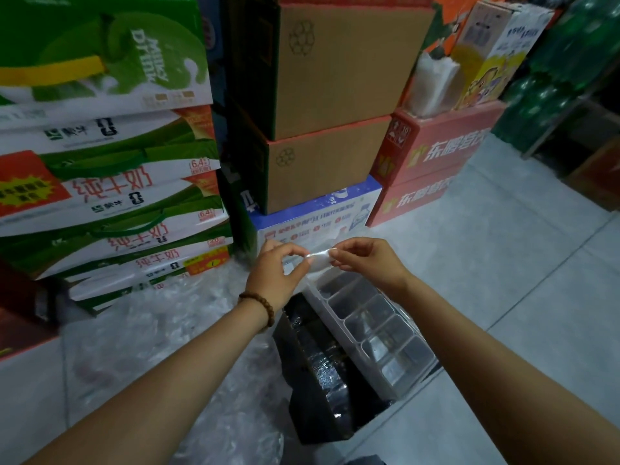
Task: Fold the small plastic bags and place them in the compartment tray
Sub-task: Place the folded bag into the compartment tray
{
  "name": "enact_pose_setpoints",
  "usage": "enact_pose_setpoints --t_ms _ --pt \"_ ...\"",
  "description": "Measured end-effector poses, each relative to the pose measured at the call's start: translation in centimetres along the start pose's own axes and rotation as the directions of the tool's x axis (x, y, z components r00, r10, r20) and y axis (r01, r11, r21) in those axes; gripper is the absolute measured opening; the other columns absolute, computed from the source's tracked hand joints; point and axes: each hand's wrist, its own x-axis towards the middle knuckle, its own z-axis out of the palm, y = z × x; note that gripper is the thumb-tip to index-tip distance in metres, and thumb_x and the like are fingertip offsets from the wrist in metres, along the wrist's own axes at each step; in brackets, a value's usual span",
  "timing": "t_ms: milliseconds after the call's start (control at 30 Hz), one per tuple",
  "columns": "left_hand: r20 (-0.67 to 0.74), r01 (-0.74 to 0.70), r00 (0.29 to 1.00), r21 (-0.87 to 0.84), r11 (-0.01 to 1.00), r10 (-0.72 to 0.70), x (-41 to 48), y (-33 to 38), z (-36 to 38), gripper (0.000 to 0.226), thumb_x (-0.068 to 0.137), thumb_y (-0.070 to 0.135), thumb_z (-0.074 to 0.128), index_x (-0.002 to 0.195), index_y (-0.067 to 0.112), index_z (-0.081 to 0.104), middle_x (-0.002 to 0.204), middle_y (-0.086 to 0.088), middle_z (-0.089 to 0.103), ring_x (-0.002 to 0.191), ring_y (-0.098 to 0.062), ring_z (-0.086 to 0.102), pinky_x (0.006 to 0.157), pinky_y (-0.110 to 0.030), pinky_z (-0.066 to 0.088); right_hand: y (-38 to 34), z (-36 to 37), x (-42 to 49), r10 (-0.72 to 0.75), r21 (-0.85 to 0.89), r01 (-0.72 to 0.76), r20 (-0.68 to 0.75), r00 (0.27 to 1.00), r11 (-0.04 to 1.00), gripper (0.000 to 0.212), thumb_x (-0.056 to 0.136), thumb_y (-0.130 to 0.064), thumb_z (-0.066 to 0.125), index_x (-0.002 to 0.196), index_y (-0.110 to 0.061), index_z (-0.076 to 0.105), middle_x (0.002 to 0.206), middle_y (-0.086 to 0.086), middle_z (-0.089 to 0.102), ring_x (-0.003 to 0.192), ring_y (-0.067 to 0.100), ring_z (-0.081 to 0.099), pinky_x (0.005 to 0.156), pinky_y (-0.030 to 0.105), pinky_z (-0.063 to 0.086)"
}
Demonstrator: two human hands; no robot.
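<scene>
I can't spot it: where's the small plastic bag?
Head view, centre: the plastic bag is pinched between left hand and right hand, above the compartment tray.

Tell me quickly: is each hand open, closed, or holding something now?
Left hand: closed, pinching one end of the small plastic bag.
Right hand: closed, pinching the other end of the same bag.

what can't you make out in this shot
Head view only:
- the small plastic bag, pinched between left hand and right hand: clear and blurred, so how far it is folded is unreadable.
- the compartment tray: far end hidden behind the hands; contents unclear through glare.
- the black bundle under it: too dark to identify.
</scene>
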Motion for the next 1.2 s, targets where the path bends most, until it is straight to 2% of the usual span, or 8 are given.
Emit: enact_pose_setpoints --t_ms 100,167,400,533,733,900,1067,1200 --pt "0.006 0.006 1.0 0.016 1.0 -0.006 -0.2 -0.3 0.3 0.007 0.085 0.029 0.068 0.09 0.024 0.068 0.11 0.003 0.045 0.104 -0.009 0.045 0.083 -0.012 0.035 0.1 0.0 -0.1 0.0 -0.036 0.0 -0.017 1.0 0.999 0.006 0.085 -0.01 0.071 0.089 -0.006 0.072 0.078 0.004 0.07 0.067 0.01 0.064 0.069 0.02 0.056" --pt "0.012 -0.002 1.0 0.049 0.999 0.002 -0.3 -0.3 0.5 0.009 0.085 0.028 0.069 0.09 0.021 0.069 0.111 0.003 0.043 0.108 -0.01 0.044 0.087 -0.017 0.036 0.1 0.2 -0.2 -0.001 -0.072 -0.002 -0.039 0.999 0.997 0.012 0.084 -0.011 0.071 0.092 -0.002 0.071 0.076 0.002 0.069 0.062 0.008 0.062 0.064 0.018 0.054" --pt "-0.07 -0.052 0.996 0.127 0.99 0.062 -0.4 -0.2 0.4 0.008 0.084 0.027 0.07 0.088 0.02 0.07 0.113 0.006 0.038 0.117 -0.012 0.042 0.081 -0.022 0.043 -0.3 0.7 -0.3 0.003 -0.035 -0.004 -0.043 0.999 0.999 0.021 0.087 -0.004 0.068 0.103 0.01 0.066 0.081 0.008 0.065 0.061 0.014 0.059 0.059 0.015 0.053" --pt "-0.009 -0.014 1.0 0.159 0.987 0.016 -0.5 -0.3 0.6 0.008 0.085 0.03 0.069 0.09 0.023 0.071 0.127 0.005 0.039 0.124 -0.016 0.041 0.083 -0.023 0.04 -0.1 0.9 -0.3 0.019 -0.069 -0.022 -0.045 0.999 0.997 0.02 0.087 -0.004 0.068 0.104 0.007 0.067 0.088 0.007 0.064 0.064 0.01 0.059 0.055 0.015 0.052" --pt "0.001 0.01 1.0 0.125 0.992 -0.01 -0.3 -0.2 0.8 0.014 0.089 0.034 0.063 0.091 0.022 0.071 0.139 0.001 0.036 0.132 -0.018 0.033 0.087 -0.022 0.034 0.4 1.1 0.3 0.024 -0.129 -0.034 -0.08 0.997 0.991 0.012 0.086 -0.004 0.07 0.098 -0.002 0.069 0.092 0.005 0.067 0.052 0.007 0.059 0.052 0.015 0.05" --pt "0.026 0.058 0.998 0.078 0.995 -0.06 -0.2 -0.4 1.1 0.005 0.085 0.031 0.069 0.081 0.032 0.065 0.138 0.001 0.038 0.132 -0.019 0.034 0.093 -0.024 0.033 0.5 1.3 0.4 0.021 -0.204 -0.04 -0.092 0.996 0.978 0.012 0.087 -0.004 0.07 0.098 -0.003 0.07 0.094 0.002 0.068 0.055 0.01 0.06 0.055 0.017 0.053" --pt "-0.002 0.051 0.999 0.009 0.999 -0.051 -0.6 -1.1 -0.7 0.002 0.085 0.029 0.069 0.086 0.027 0.069 0.129 0.001 0.043 0.12 -0.013 0.043 0.094 -0.022 0.035 -1.2 1.8 -0.6 0.021 -0.133 -0.031 -0.07 0.997 0.991 0.01 0.088 -0.007 0.069 0.097 -0.005 0.069 0.09 0.001 0.068 0.058 0.008 0.062 0.059 0.017 0.053" --pt "-0.039 0.043 0.998 0.052 0.998 -0.041 -1.7 -2.5 -4.9 0.005 0.087 0.027 0.068 0.089 0.022 0.068 0.116 0.003 0.045 0.097 -0.009 0.045 0.079 -0.009 0.035 -4.0 4.0 -1.3 -0.013 -0.078 0.015 0.025 1.0 0.997 0.011 0.089 -0.008 0.068 0.1 -0.006 0.068 0.095 0.003 0.069 0.07 0.012 0.065 0.061 0.018 0.052"
